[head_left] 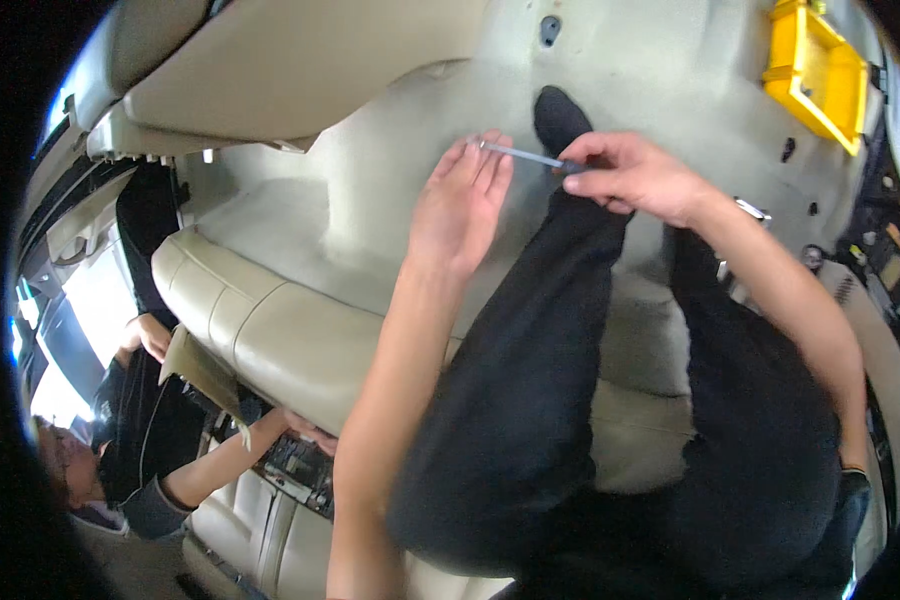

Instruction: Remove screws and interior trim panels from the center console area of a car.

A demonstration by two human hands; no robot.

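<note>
My right hand (635,178) is closed around the dark handle of a screwdriver (526,156). Its thin metal shaft points left. My left hand (460,205) is turned palm up, fingers stretched out and slightly cupped. The screwdriver's tip lies over those fingers; whether it touches them I cannot tell. Something tiny and shiny shows at the tip, too small to name. Both hands are above the pale floor covering (355,215) of a car interior, close to my dark-socked foot (560,120).
A yellow bin (820,80) sits at the far right, beside exposed dark trim and wiring. Beige seats (280,320) stand along the left. At lower left, a co-worker (150,440) in dark clothes leans in, one hand on a loose beige panel (205,370).
</note>
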